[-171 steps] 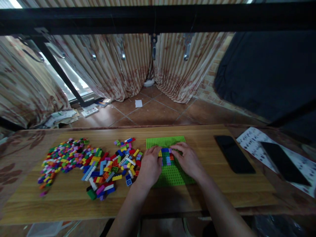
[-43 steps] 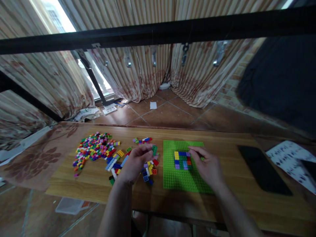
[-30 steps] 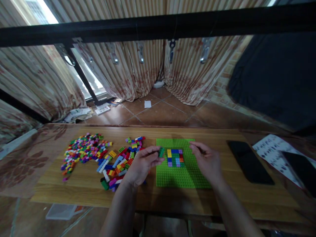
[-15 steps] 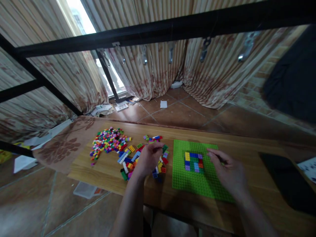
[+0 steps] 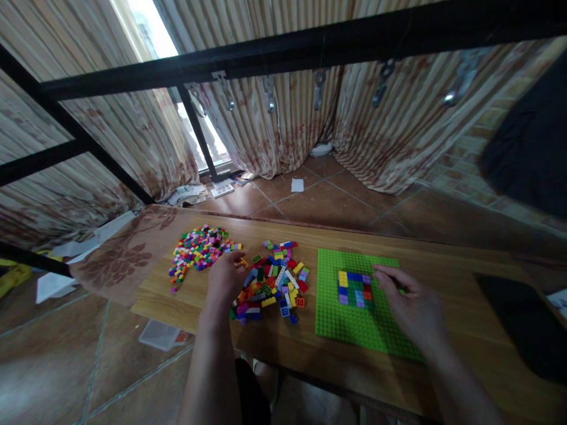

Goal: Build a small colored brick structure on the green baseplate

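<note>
**Hands split between loose bricks and the green baseplate**

From the head camera, the green baseplate [image 5: 354, 313] lies flat on the wooden table [image 5: 425, 254], and everything else is best placed from it. Near its far middle sits a small patch of bricks [image 5: 353, 287], yellow, blue, purple, red, pressed onto the studs. The right hand [image 5: 414, 307] rests on the plate's right part, fingers loosely curled with their tips just beside that patch; I cannot tell whether they pinch anything. To the left of the plate lies a loose heap of larger bricks [image 5: 272, 280], and the left hand [image 5: 225, 277] lies at its far-left edge, fingers bent down among the pieces, hiding whether one is gripped. Farther left sits a pile of tiny bricks [image 5: 199, 251].

As I judge it, a sweeping left wrist could scatter the heap over the near table edge, which runs close to the bricks. Leaning on the plate could shift it. Open room lies beyond the plate; a dark flat object [image 5: 522, 324] sits well to its right.
</note>
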`<action>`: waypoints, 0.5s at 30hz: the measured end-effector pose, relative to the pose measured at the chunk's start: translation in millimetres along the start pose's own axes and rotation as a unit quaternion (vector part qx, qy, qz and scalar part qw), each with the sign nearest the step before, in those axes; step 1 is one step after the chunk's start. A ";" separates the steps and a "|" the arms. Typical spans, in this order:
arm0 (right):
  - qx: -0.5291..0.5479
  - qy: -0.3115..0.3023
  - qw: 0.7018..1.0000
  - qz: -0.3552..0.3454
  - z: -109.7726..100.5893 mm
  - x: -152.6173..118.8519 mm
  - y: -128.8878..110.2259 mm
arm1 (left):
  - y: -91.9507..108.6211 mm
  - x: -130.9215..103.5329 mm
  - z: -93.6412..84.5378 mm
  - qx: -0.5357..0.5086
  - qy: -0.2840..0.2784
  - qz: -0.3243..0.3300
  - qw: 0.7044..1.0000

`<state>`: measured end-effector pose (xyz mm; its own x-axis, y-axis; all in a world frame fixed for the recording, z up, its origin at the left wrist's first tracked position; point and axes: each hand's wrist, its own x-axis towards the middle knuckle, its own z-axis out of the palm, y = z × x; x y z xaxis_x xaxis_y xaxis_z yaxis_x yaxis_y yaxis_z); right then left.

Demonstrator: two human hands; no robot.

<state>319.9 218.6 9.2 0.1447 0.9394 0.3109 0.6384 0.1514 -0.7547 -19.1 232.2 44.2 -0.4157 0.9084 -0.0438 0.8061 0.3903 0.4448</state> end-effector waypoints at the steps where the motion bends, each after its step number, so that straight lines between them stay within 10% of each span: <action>1: 0.001 0.001 1.000 -0.001 0.2 0.2 -0.3 | -2.2 1.9 -0.1 0.019 0.000 -0.008 1.000; 15: 0.016 0.017 1.000 0.010 -5.6 3.5 0.5 | -6.9 15.5 5.7 0.044 -0.041 0.001 0.998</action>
<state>325.0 220.3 13.1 0.1838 0.9311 0.3151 0.6106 0.1431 -0.7789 -28.8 244.4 35.3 -0.3804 0.9174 -0.1172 0.8427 0.3960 0.3647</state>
